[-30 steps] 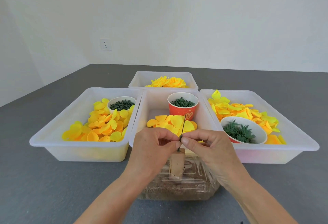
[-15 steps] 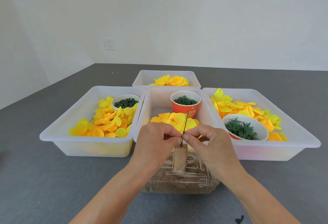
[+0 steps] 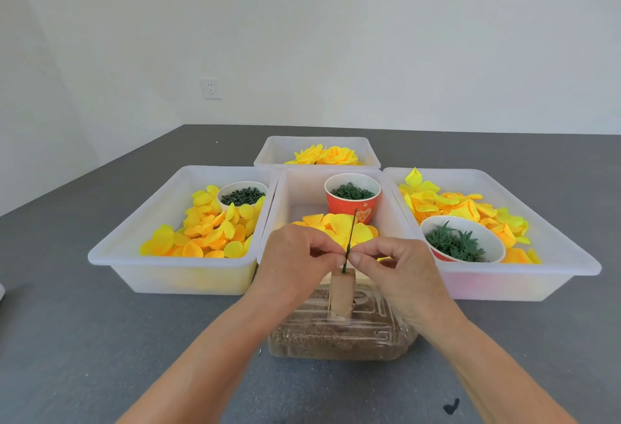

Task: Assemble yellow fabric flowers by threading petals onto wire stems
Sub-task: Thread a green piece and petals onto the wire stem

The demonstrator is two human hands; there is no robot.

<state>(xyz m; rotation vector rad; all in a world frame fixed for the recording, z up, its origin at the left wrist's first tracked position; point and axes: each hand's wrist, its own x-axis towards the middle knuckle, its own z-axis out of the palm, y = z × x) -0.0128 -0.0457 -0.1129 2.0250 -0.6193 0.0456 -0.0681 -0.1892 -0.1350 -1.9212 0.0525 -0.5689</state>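
Note:
A thin green wire stem [image 3: 350,239] stands upright in a tan wooden block [image 3: 342,293] set on a clear plastic box [image 3: 339,339] of brown filling. My left hand [image 3: 295,264] and my right hand [image 3: 395,264] meet at the stem's lower part, fingertips pinching at it just above the block. What lies between the fingertips is too small to tell. Behind the hands, loose yellow petals [image 3: 336,225] lie in the middle white tray [image 3: 285,208].
A red cup [image 3: 352,200] of green rings stands in the middle tray. The left tray [image 3: 134,255] holds yellow petals and a white bowl [image 3: 242,195] of green parts. The right tray [image 3: 554,255] holds petals and a bowl of green calyxes [image 3: 453,243]. Finished yellow flowers [image 3: 324,156] lie in the far tray.
The view has shifted slightly, with the trays sitting a little higher in frame. Both hands stay pinched at the wire stem above the block.

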